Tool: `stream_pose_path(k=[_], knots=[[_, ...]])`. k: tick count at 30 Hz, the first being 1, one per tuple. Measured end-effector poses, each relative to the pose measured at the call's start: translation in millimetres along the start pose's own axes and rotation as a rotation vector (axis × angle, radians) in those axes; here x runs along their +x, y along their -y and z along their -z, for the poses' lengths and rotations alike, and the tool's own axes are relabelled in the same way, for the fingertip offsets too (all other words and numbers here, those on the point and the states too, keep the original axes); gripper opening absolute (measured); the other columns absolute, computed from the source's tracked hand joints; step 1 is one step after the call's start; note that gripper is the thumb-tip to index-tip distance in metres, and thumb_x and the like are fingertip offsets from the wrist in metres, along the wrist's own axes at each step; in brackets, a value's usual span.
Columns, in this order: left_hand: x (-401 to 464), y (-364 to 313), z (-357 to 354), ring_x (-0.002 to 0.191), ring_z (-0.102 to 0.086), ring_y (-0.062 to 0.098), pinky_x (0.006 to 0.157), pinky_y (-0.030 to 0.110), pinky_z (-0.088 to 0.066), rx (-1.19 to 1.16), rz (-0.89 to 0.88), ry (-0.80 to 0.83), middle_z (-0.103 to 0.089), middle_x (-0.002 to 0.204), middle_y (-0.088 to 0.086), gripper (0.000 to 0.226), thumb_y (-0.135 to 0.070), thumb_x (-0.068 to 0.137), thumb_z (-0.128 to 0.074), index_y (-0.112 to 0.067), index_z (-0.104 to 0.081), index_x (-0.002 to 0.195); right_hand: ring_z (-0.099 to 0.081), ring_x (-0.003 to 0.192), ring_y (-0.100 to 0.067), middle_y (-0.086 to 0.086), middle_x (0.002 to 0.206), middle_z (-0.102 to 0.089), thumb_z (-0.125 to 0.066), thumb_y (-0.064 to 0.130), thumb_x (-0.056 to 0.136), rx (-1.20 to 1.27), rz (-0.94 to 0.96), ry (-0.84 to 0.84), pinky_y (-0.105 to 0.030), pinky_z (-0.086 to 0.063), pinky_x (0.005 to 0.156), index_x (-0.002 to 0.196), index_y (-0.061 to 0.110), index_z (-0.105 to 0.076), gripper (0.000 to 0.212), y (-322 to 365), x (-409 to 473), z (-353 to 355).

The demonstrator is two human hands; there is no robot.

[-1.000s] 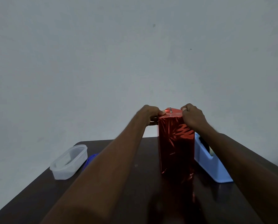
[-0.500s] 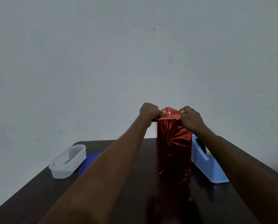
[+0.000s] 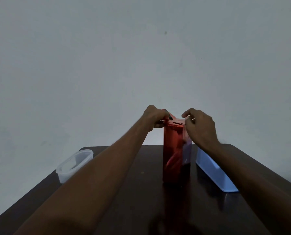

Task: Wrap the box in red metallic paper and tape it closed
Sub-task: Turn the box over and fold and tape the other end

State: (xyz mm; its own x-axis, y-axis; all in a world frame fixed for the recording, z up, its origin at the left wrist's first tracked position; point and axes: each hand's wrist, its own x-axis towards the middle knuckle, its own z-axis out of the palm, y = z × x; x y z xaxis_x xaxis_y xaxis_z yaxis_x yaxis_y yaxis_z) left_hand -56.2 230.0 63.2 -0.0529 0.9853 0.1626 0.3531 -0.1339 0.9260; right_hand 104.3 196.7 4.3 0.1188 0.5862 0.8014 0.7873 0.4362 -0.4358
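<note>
Head view shows the box (image 3: 176, 153), already covered in red metallic paper (image 3: 172, 146), standing upright on the table (image 3: 141, 200) straight ahead of the person, its long axis vertical, so the open top end sits at the level of both hands. The left hand (image 3: 154, 118) is at the top's left edge, fingers curled and pinching a raised flap of paper there. The right hand (image 3: 199, 128) is at the top's right edge, fingers bent toward the paper; whether it grips the paper or a small piece of tape is too blurred to tell. Both hands are about equally near the top, one on each side, with the fold between them. To my eye the coming move means pressing those end flaps down flat. A blue tape dispenser (image 3: 214, 173) lies just right of the box, nearer the right hand; a clear plastic container (image 3: 74, 165) sits well apart to the left.
</note>
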Motion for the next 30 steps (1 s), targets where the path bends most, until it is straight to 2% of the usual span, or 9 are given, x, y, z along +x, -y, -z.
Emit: stream_pose_path(k=[3,6,9,16,18,21,26,28,30], knots=[[-10.6,-5.4,4.5,0.051,-0.066,0.023,0.05,0.026,-0.057,0.036,-0.03,0.012,-0.066,0.07,0.015,0.011,0.004,0.08,-0.057,0.008,-0.065,0.087,-0.06,0.091,-0.018,0.002,0.101,-0.065,-0.06,0.038,0.089,-0.038,0.074,0.113,-0.029,-0.041,0.075,0.105,0.022,-0.066,0.023,8.0,-10.2,1.3],[-20.0,-11.6,9.2,0.063,-0.072,0.03,0.067,0.034,-0.062,0.163,-0.114,0.011,-0.071,0.067,0.016,0.009,0.002,0.079,-0.056,0.005,-0.064,0.077,-0.06,0.095,-0.017,0.003,0.106,-0.063,-0.068,0.053,0.082,-0.076,0.094,0.185,-0.032,-0.047,0.079,0.11,0.022,-0.063,0.042,9.0,-17.1,1.1],[-29.5,-18.0,17.1,0.075,-0.074,0.032,0.077,0.04,-0.062,0.316,-0.247,0.055,-0.075,0.076,0.015,0.013,-0.002,0.081,-0.058,0.002,-0.066,0.09,-0.062,0.097,-0.018,0.002,0.11,-0.066,-0.072,0.042,0.081,-0.059,0.103,0.19,-0.03,-0.047,0.08,0.111,0.023,-0.065,0.036,5.6,-18.3,3.7],[-26.5,-13.5,50.9,0.093,-0.065,0.011,0.072,0.02,-0.053,0.551,-0.538,0.198,-0.067,0.108,-0.004,0.054,-0.04,0.069,-0.087,-0.025,-0.068,0.117,-0.06,0.094,-0.002,0.011,0.095,-0.069,-0.068,0.017,0.085,0.222,0.013,0.341,-0.012,-0.039,0.068,0.101,0.029,-0.071,0.02,-6.6,-8.8,22.5],[-23.6,-7.7,46.9,0.099,-0.063,0.007,0.076,0.02,-0.051,0.581,-0.626,0.184,-0.068,0.111,-0.007,0.045,-0.037,0.068,-0.088,-0.03,-0.072,0.11,-0.062,0.093,-0.006,0.007,0.096,-0.069,-0.068,0.014,0.085,0.252,0.008,0.38,-0.006,-0.043,0.059,0.099,0.028,-0.072,0.02,-8.8,-4.6,23.6],[-24.3,-4.5,34.1,0.086,-0.069,0.007,0.077,0.022,-0.054,0.448,-0.717,0.101,-0.076,0.089,-0.005,0.018,-0.02,0.074,-0.083,-0.02,-0.079,0.091,-0.064,0.089,-0.012,0.001,0.092,-0.069,-0.069,0.011,0.083,0.299,0.012,0.404,-0.006,-0.046,0.061,0.091,0.027,-0.071,0.018,-11.1,-2.1,24.4],[-18.9,-10.3,28.1,0.082,-0.071,0.01,0.076,0.018,-0.052,0.316,-0.704,0.09,-0.076,0.08,-0.001,0.006,-0.014,0.077,-0.08,-0.012,-0.079,0.082,-0.063,0.088,-0.017,0.002,0.083,-0.068,-0.069,0.016,0.081,0.295,0.013,0.418,-0.039,-0.047,0.085,0.083,0.026,-0.069,0.01,-17.7,-1.1,22.5],[-14.5,-11.6,26.7,0.083,-0.071,0.012,0.077,0.02,-0.052,0.332,-0.698,0.095,-0.076,0.08,0.0,0.005,-0.014,0.078,-0.08,-0.011,-0.079,0.082,-0.061,0.077,-0.012,0.006,0.076,-0.066,-0.067,0.021,0.087,0.296,0.021,0.402,-0.036,-0.046,0.078,0.08,0.023,-0.067,0.007,-17.1,-1.5,21.2],[-10.2,-13.7,25.2,0.083,-0.07,0.011,0.076,0.02,-0.052,0.358,-0.7,0.101,-0.076,0.08,0.0,0.006,-0.015,0.078,-0.08,-0.012,-0.079,0.082,-0.051,0.061,-0.001,0.012,0.063,-0.058,-0.065,0.031,0.093,0.317,0.026,0.368,-0.021,-0.04,0.066,0.072,0.02,-0.063,0.023,-13.4,-3.0,19.5]])
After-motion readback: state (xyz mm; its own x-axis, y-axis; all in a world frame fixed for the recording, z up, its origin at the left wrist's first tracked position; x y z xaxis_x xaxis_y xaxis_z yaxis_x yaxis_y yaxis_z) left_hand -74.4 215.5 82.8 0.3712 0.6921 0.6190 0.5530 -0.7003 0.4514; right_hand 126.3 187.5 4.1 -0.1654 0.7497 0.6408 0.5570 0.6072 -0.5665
